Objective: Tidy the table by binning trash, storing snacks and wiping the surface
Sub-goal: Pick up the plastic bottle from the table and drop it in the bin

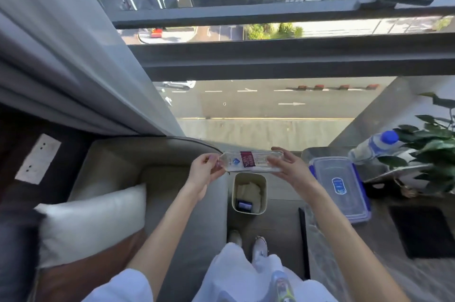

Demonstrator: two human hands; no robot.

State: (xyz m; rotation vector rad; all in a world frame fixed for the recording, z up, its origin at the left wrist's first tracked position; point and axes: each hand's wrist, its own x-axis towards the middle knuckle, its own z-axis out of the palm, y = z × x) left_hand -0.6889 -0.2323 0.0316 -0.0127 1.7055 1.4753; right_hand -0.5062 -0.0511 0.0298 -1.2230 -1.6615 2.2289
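The left hand (205, 173) pinches the cap end of a clear soda-water bottle (250, 161), and the right hand (291, 168) clasps its base. Its long axis lies crosswise, level, above the small bin (264, 183), so letting go should drop it in.

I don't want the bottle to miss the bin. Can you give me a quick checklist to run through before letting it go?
1. Both ends held: ok, left hand and right hand grip the soda bottle.
2. Bottle above the bin: ok, it seems right over the opening.
3. Room inside the bin: ok, only paper and a small dark item at the bottom.
4. Bottle empty: cannot tell, it looks clear.
5. Cap on: cannot tell, left fingers cover that end.
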